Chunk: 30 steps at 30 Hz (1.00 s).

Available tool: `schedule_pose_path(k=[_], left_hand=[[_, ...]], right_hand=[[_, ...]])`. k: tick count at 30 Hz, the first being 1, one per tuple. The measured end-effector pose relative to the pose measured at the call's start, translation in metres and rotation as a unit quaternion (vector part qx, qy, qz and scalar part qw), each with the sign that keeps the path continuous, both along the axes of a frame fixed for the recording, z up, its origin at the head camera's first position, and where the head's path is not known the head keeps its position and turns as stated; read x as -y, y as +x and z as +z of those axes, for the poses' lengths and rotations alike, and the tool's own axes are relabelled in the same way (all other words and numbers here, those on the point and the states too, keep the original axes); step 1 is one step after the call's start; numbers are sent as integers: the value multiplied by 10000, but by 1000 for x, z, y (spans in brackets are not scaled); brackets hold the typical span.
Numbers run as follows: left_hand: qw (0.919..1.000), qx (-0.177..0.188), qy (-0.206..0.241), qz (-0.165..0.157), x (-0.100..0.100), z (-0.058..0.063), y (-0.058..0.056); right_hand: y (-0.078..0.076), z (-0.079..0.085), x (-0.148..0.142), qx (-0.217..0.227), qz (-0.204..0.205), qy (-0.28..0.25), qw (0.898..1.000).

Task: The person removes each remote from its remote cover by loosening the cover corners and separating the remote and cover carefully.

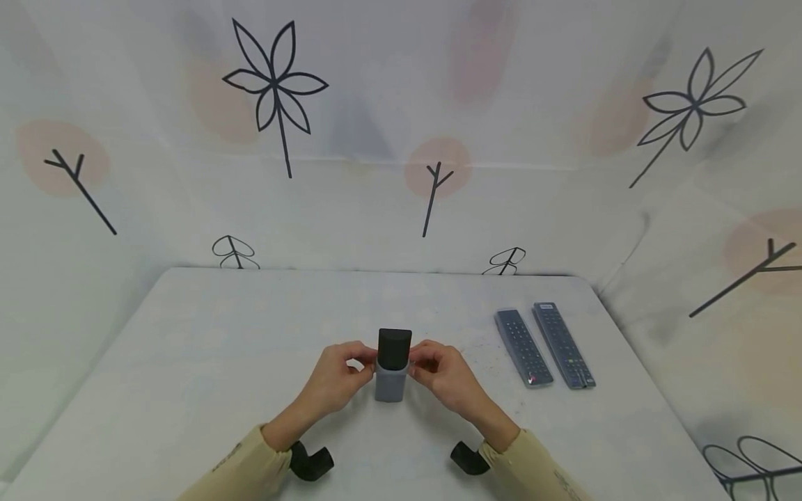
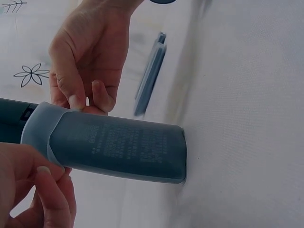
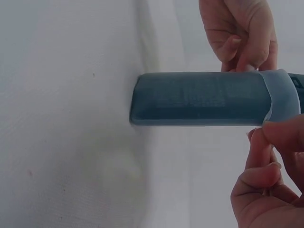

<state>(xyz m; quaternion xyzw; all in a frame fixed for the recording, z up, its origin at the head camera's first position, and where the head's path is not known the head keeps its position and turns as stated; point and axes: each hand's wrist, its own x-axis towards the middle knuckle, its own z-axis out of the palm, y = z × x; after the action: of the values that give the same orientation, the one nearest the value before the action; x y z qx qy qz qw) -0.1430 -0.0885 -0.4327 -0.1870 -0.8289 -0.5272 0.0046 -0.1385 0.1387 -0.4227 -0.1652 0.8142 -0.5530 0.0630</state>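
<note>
A dark remote control [image 1: 395, 348] stands upright on the white table, its lower part inside a translucent bluish sleeve [image 1: 390, 388]. The sleeve's upper rim [image 2: 42, 124] is folded over, and printed text shows through below it in the left wrist view. My left hand [image 1: 338, 374] pinches that rim on the left side between thumb and fingers. On the opposite side my right hand [image 1: 446, 376] pinches the rim likewise. The remote's bare top end sticks out above both hands.
Two covered remote controls, one shorter [image 1: 525, 348] and one longer [image 1: 564, 346], lie side by side at the right of the table [image 1: 207, 334]. Patterned cloth [image 1: 370, 209] hangs behind and beside the table. Black curved pieces [image 1: 311, 464] sit at both wrists.
</note>
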Motion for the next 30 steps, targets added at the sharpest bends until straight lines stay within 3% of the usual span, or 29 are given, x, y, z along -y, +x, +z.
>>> schedule_pose_path(k=[15, 30], left_hand=[[9998, 197, -30, -46, 0, -6, -1], [9998, 94, -47, -184, 3, -14, -1]], right_hand=[[0, -3, 2, 110, -84, 95, 9999], [0, -12, 4, -39, -68, 161, 9998]])
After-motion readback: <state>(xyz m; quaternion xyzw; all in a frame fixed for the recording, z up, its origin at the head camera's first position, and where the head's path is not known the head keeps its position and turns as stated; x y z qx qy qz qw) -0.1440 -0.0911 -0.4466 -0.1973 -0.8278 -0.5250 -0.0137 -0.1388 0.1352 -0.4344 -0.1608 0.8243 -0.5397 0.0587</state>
